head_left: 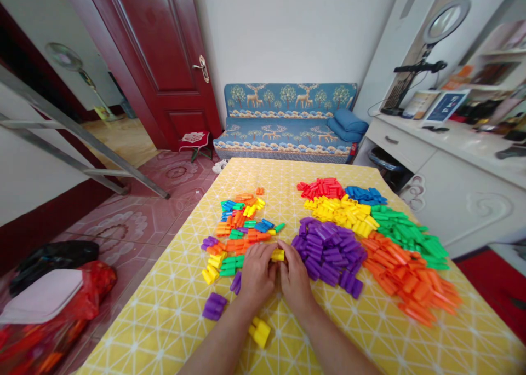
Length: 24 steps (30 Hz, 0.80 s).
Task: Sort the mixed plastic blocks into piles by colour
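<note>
My left hand [258, 271] and my right hand [295, 273] meet at the table's middle, fingers pinched around a yellow plastic toy block [278, 254]. Its lower part is hidden by my fingers. Left of my hands lie mixed blocks, among them green blocks [232, 264], orange blocks [236, 247] and a purple block [214, 306]. Another yellow block [260, 332] lies beside my left forearm, partly covered by it. Close to my right hand is a heap of purple blocks [329, 249].
Sorted heaps of yellow [343, 213], red [321, 188], blue [365, 195], green [409, 235] and orange blocks [411, 276] spread over the right side of the yellow patterned tablecloth [164, 315]. A blue sofa [287, 126] stands beyond the table. A white dresser [464, 167] is at right.
</note>
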Each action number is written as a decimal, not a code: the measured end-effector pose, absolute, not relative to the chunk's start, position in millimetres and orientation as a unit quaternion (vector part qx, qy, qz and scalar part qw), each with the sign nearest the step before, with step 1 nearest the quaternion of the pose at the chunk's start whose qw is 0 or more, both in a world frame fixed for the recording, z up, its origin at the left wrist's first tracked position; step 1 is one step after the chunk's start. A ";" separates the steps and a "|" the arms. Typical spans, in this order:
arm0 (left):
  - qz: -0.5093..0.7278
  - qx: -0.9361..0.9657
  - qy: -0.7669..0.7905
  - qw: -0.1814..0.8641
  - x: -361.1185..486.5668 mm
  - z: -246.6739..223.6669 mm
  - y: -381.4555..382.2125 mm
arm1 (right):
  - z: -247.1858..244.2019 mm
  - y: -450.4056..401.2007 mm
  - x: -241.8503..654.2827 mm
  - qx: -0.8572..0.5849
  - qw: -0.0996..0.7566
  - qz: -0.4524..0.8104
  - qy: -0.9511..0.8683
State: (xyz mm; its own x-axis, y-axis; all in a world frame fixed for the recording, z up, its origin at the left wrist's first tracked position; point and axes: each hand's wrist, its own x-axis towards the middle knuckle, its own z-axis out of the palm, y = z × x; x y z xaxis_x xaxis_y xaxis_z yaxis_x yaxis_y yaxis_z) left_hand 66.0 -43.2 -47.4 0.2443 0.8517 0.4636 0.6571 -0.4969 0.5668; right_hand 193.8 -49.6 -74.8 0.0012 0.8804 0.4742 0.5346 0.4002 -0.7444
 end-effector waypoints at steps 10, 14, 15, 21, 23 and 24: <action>0.421 0.768 0.456 0.161 61.2 -50.9 -41.4 | -59.1 -55.2 196.3 -0.529 0.520 0.265 -0.617; 0.433 0.761 0.442 0.196 62.1 -48.2 -41.9 | -56.5 -56.4 196.1 -0.523 0.530 0.284 -0.604; 0.437 0.758 0.440 0.204 62.3 -47.3 -42.3 | -56.4 -56.1 196.3 -0.524 0.530 0.290 -0.600; 0.449 0.750 0.428 0.230 62.1 -42.1 -45.4 | -58.9 -53.7 196.6 -0.520 0.514 0.312 -0.607; 0.455 0.746 0.429 0.229 61.9 -41.9 -45.4 | -58.3 -54.2 196.2 -0.511 0.514 0.296 -0.622; 0.459 0.743 0.431 0.227 61.8 -42.2 -45.2 | -57.4 -54.7 196.0 -0.507 0.518 0.281 -0.629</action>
